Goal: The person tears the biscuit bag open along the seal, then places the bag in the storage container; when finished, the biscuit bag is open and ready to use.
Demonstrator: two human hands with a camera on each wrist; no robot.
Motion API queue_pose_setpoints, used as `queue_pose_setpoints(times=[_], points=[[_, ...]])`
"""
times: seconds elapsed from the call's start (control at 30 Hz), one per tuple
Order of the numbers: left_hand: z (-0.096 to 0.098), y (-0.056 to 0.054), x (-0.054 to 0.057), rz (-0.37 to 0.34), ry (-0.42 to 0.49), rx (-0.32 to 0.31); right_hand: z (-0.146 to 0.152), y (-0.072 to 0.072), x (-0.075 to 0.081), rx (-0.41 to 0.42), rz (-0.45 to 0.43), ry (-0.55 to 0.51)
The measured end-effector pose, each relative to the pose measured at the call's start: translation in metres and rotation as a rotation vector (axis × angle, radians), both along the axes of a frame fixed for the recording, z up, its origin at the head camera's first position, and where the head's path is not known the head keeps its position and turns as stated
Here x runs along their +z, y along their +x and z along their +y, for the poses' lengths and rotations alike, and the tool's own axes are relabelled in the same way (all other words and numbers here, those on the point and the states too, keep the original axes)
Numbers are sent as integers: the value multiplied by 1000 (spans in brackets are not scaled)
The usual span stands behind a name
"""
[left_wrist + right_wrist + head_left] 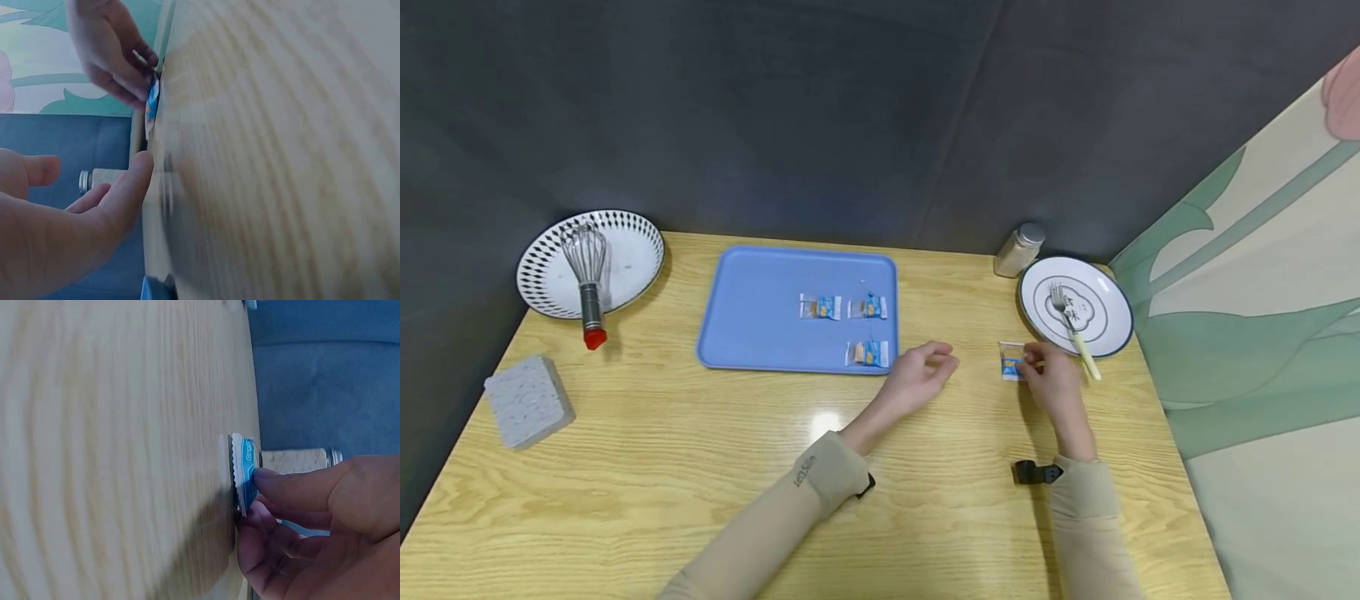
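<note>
In the head view my right hand (1054,382) pinches a small wrapped snack (1011,363) at its right side, low over the wooden table. Its clear and blue wrapper (245,472) shows between thumb and fingertips in the right wrist view. My left hand (917,375) hovers by the right edge of a blue tray (756,308), fingers loosely bent and holding nothing. On that tray lie three similar wrapped snacks, one upper left (820,307), one upper right (868,307) and one near the lower right corner (868,353).
Right of the held snack, a fork (1072,327) lies across a dark-rimmed plate (1114,308), with a capped jar (1018,250) behind. At far left, a whisk (589,283) rests on a patterned plate (638,242). A grey speckled block (530,402) sits nearer the front.
</note>
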State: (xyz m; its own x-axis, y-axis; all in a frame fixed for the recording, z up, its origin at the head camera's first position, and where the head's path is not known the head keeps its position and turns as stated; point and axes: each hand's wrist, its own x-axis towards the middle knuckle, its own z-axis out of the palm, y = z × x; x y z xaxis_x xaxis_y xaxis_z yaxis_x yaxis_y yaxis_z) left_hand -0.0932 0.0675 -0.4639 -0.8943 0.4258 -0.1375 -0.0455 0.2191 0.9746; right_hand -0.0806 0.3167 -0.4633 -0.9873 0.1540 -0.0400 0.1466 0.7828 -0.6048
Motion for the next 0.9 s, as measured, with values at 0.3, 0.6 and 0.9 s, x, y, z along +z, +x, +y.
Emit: queue_pose_setpoints(times=[0.3, 0.6, 0.9], points=[[10, 6, -3, -55, 15, -28, -11, 1, -3, -15, -18, -59], [26, 6, -9, -160, 66, -37, -12, 2, -7, -51, -60, -16], [33, 6, -12, -207, 86, -15, -17, 2, -9, -60, -48, 34]])
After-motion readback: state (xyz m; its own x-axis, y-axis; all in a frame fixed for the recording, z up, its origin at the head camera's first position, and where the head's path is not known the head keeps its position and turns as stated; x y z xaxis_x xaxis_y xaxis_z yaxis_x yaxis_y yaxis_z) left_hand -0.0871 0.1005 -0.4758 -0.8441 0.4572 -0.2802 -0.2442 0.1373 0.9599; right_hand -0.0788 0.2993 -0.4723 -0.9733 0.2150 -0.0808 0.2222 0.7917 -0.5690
